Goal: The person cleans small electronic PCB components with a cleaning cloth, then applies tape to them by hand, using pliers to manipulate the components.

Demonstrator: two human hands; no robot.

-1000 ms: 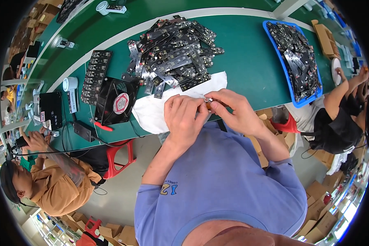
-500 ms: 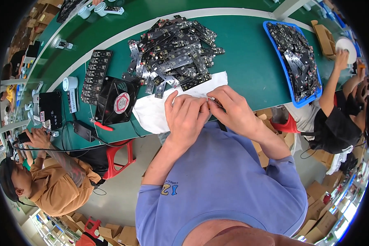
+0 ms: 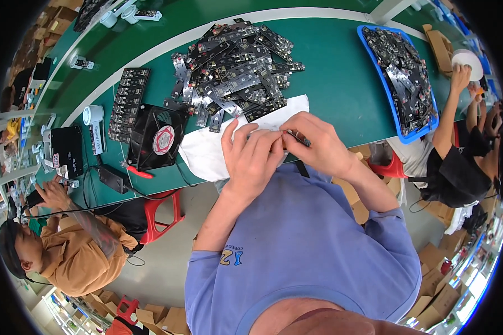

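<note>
Over a white cloth [image 3: 202,157] at the green table's near edge, my two hands meet fingertip to fingertip. My right hand [image 3: 321,146] is closed on a narrow dark circuit board [image 3: 299,137], most of it covered by the fingers. My left hand [image 3: 251,159] pinches at the board's left end, thumb against forefinger, its other fingers partly raised; what lies in this pinch is hidden. Just beyond the cloth rises a large loose heap of black and silver circuit board strips [image 3: 237,70].
Left of the cloth stand a black fan [image 3: 157,138], red-handled pliers [image 3: 136,172], a row of black boards [image 3: 129,105], a white handheld fan [image 3: 94,129] and a black adapter [image 3: 113,178] with cables. A blue tray [image 3: 398,125] of boards lies right. Co-workers sit on both sides.
My right hand has turned slightly, so more of the dark board shows between its fingers. My left hand stays almost in place. The co-worker's hand at the right has shifted a little.
</note>
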